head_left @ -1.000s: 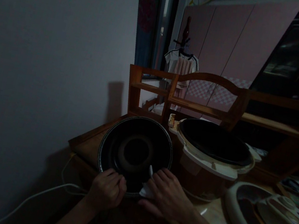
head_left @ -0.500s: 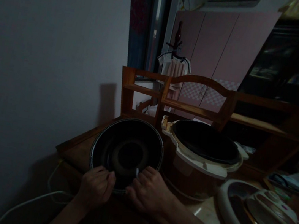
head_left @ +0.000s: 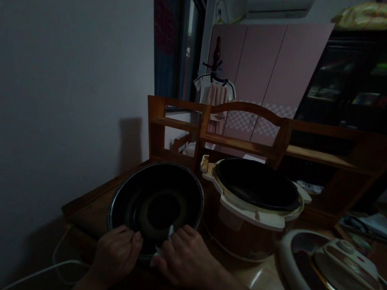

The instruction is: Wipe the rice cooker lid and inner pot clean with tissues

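A black inner pot [head_left: 164, 207] with a pale rim stands tilted on the table, its opening turned toward me. My left hand [head_left: 117, 253] is closed round the pot's near rim, left of its middle. On the same rim, a little to the right, my right hand [head_left: 186, 259] is closed on a crumpled white tissue [head_left: 170, 231]; only bits of it poke out between the fingers. Right of the pot stands an electric cooker body [head_left: 242, 228] with a dark opening. The cooker lid [head_left: 335, 285] lies on the table at the right.
A wooden shelf rack [head_left: 241, 146] rises along the table's back edge. The wall [head_left: 56, 91] is close on the left. A white cable [head_left: 52, 267] hangs at lower left. Farther back are a pink wardrobe [head_left: 255, 61] and hanging clothes [head_left: 217, 94].
The view has shifted, so the pot, cooker and hands appear slightly farther left and lower. Both hands stay at the pot's near rim; more of the white tissue shows by my right hand.
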